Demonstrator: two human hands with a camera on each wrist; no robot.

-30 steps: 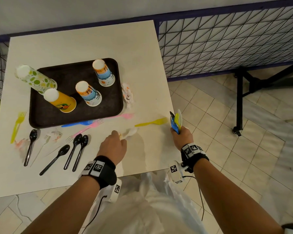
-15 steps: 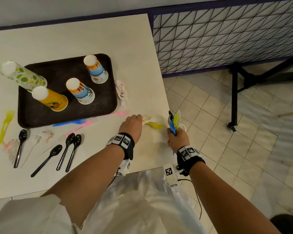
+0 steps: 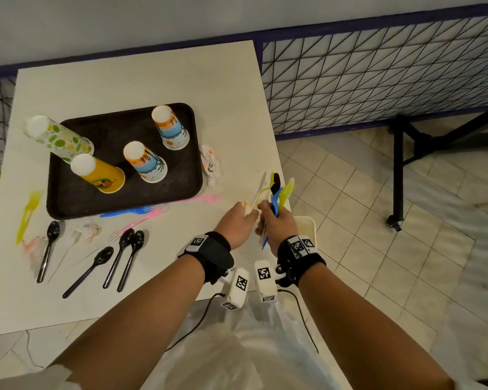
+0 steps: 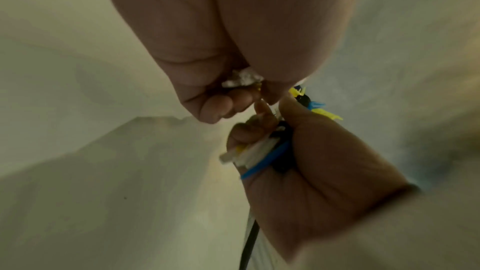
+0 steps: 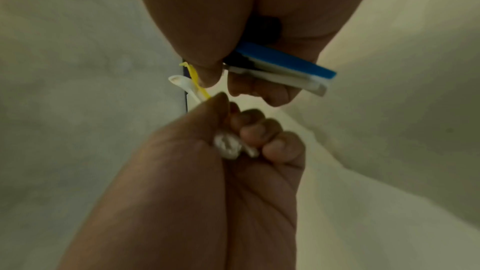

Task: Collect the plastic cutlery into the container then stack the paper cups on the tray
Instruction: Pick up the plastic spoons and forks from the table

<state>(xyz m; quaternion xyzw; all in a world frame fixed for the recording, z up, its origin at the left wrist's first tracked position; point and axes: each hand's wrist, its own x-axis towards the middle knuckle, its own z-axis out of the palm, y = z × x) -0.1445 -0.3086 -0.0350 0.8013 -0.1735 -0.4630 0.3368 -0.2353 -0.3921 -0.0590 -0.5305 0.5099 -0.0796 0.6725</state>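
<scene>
My right hand [image 3: 268, 218] grips an upright bundle of plastic cutlery [image 3: 278, 192], blue, yellow, black and white, at the table's right edge. My left hand [image 3: 247, 213] touches it, pinching a yellow fork [image 5: 194, 77] and a white spoon [image 5: 182, 83], with a crumpled white wrapper [image 5: 228, 145] in its curled fingers. A white container [image 3: 310, 229] shows partly behind the right hand, off the table. Several upturned paper cups [image 3: 145, 161] stand on the dark tray [image 3: 181, 175]. Loose on the table lie pink forks [image 3: 206, 199], a blue fork [image 3: 124, 212], black spoons [image 3: 119, 257] and a yellow fork [image 3: 27, 215].
Crumpled wrappers lie right of the tray [image 3: 210, 164] and at the left front [image 3: 89, 230]. Clear forks [image 3: 68, 254] lie among the black spoons. A mesh fence [image 3: 378, 80] and a black stand [image 3: 397, 178] are to the right, over tiled floor.
My left hand took the white spoon, then the yellow fork, off the table and lifted both to the bundle in my right hand. The right hand stayed near the table's edge.
</scene>
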